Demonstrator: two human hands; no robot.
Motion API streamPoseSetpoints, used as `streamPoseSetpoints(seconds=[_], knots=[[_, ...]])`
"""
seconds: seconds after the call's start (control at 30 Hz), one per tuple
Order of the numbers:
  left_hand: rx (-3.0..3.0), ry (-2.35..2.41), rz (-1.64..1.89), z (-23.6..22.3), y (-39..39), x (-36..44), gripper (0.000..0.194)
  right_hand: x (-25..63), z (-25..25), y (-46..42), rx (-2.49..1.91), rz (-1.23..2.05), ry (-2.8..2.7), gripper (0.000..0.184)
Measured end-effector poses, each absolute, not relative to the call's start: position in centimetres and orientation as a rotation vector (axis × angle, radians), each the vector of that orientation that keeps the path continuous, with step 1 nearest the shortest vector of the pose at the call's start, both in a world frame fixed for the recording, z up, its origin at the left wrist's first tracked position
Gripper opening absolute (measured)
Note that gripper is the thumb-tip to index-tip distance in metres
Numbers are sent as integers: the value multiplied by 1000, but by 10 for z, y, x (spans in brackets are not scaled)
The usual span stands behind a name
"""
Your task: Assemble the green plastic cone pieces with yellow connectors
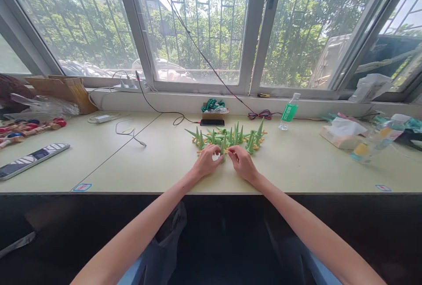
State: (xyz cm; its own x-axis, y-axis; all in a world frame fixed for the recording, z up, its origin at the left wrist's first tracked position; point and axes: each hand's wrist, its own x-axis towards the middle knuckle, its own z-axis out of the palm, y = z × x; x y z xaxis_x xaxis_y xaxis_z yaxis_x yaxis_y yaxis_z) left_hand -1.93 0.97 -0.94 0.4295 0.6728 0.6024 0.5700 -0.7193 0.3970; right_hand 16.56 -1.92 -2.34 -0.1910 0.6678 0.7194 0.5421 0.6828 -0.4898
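Several light green, pointed cone-shaped pieces (pixel 235 133) with small yellow parts lie and stand in a heap on the pale tabletop. My left hand (pixel 208 160) is at the near side of the heap, thumb and fingers curled in a pinch on one upright green cone-shaped piece (pixel 223 146). From the other side my right hand (pixel 244 164) closes its thumb and fingertips at a small yellow part beside that cone. What exactly lies between the right fingertips is too small to make out.
Behind the heap are a dark phone (pixel 212 122) and a small box (pixel 214 111) of green strands. A bottle (pixel 289 113) stands back right, a tissue box (pixel 343 133) farther right. Left lie a white cable (pixel 132 133) and another phone (pixel 33 160). The table's front edge (pixel 217 193) is near.
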Motion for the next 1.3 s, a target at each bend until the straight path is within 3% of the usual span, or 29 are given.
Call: streamPoseSetpoints(seconds=[0.57, 0.97, 1.3], knots=[[2528, 1100, 1160, -10, 9, -19, 19, 166, -22, -20, -993, 110, -1813, 17], [2446, 1080, 1300, -14, 12, -22, 4, 167, -21, -20, -1020, 63, -1763, 20], [2437, 1064, 1314, -12, 11, -22, 8, 167, -21, -20, -1003, 78, -1788, 20]])
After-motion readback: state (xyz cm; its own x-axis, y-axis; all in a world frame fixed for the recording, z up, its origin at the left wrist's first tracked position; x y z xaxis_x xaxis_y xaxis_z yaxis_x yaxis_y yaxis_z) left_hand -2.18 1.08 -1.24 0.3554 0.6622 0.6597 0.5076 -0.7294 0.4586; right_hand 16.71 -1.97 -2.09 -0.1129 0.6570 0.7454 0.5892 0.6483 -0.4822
